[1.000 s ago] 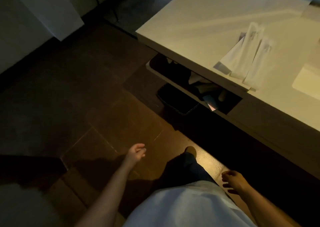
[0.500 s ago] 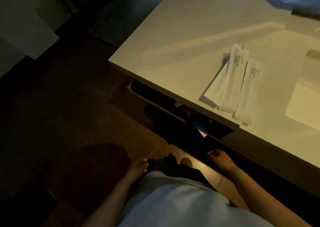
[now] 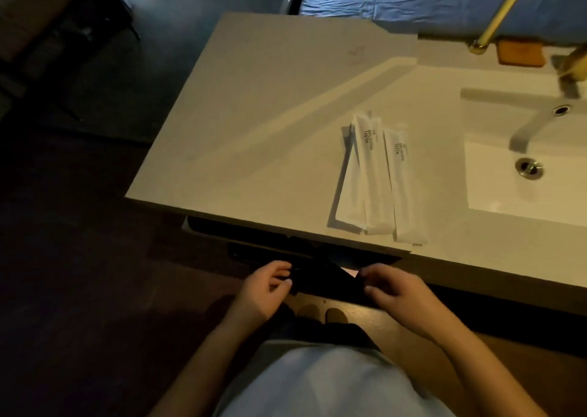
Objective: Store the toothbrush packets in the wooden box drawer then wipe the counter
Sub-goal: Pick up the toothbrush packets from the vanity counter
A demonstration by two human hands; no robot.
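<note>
Three white toothbrush packets (image 3: 373, 178) printed "BRUSHING TEETH" lie side by side on the pale counter (image 3: 254, 124), near its front edge. Under that edge a dark drawer opening (image 3: 254, 234) shows; its contents are lost in shadow. Just below it, my left hand (image 3: 263, 291) and my right hand (image 3: 397, 294) each pinch one end of a dark object (image 3: 327, 281) stretched between them. It is too dim to tell what the object is. Both hands are below counter level, apart from the packets.
A white sink (image 3: 521, 188) with a drain and a tap is set into the counter on the right. An orange soap bar (image 3: 521, 53) and a brass pipe (image 3: 498, 10) stand behind it. Blue sheeting covers the back. Dark floor lies to the left.
My view has swung up over the counter and closer to it. Both hands rose from near my legs to the drawer front and closed on the dark object.
</note>
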